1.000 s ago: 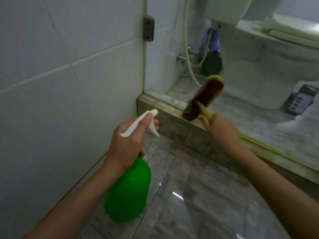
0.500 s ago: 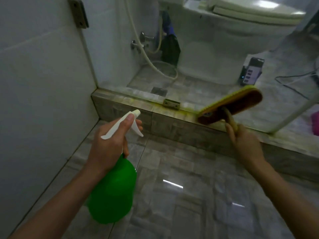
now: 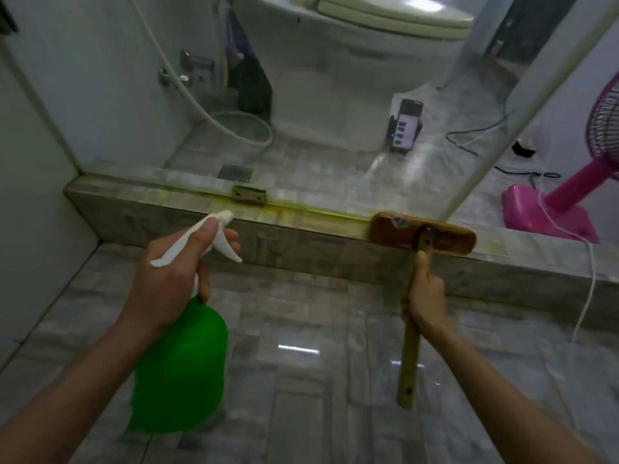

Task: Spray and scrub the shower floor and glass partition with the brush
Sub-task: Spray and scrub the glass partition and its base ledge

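My left hand [image 3: 170, 279] grips the neck of a green spray bottle [image 3: 181, 370], its white nozzle pointing at the low tiled curb [image 3: 301, 242]. My right hand [image 3: 425, 293] holds the wooden handle of a scrub brush [image 3: 422, 233]. The brush head lies flat on top of the curb at the foot of the glass partition [image 3: 301, 95], near the pane's right edge. Yellowish grime runs along the glass base. The grey tiled shower floor [image 3: 301, 363] spreads below both hands.
Through the glass I see a toilet [image 3: 355, 61], a shower hose [image 3: 187, 95], a floor drain [image 3: 234, 173] and a phone on a stand [image 3: 406, 124]. A pink fan [image 3: 569, 202] and cables lie at the right. White tiled wall on the left.
My view swung right and down along the curb. The brush came down from the glass and turned level, its head now lying on the curb. The spray bottle stayed in my left hand.
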The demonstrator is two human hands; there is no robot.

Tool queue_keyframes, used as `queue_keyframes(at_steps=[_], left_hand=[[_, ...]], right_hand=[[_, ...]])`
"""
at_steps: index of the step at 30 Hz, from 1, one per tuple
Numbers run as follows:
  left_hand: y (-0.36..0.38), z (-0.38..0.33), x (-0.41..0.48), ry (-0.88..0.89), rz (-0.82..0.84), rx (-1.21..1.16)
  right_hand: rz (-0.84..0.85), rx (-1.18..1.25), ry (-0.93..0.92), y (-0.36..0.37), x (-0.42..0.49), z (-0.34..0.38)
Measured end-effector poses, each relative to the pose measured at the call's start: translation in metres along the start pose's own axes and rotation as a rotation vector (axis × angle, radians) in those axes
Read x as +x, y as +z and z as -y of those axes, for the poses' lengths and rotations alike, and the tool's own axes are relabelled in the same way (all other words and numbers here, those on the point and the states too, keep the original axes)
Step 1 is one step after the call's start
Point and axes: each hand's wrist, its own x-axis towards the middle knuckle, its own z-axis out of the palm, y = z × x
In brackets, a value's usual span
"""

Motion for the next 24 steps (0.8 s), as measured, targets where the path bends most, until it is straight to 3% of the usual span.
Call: queue_keyframes(at_steps=[6,9,15,21,24], left_hand=[[0.012,-0.006,0.006,0.004,0.020,-0.026],[0.008,-0.004,0.008,0.007,0.006,-0.025],[-0.010,-0.004,-0.003,0.019,-0.033,0.020],[-0.018,-0.004,-0.017,0.008,-0.035,0.052],[-0.014,-0.019,-0.017,0.023,-0.035,0.039]], right_hand=[[0.377,0.077,0.041,0.103,-0.051,0.083],[0.475,0.089,0.090,0.101,-0.051,0.089],[0.011,0.130,0.151,0.023,-0.021,0.024],[0.087,0.203,-0.026,0.076,-0.030,0.032],[0.091,0.272,-0.219,0.071,-0.032,0.086]])
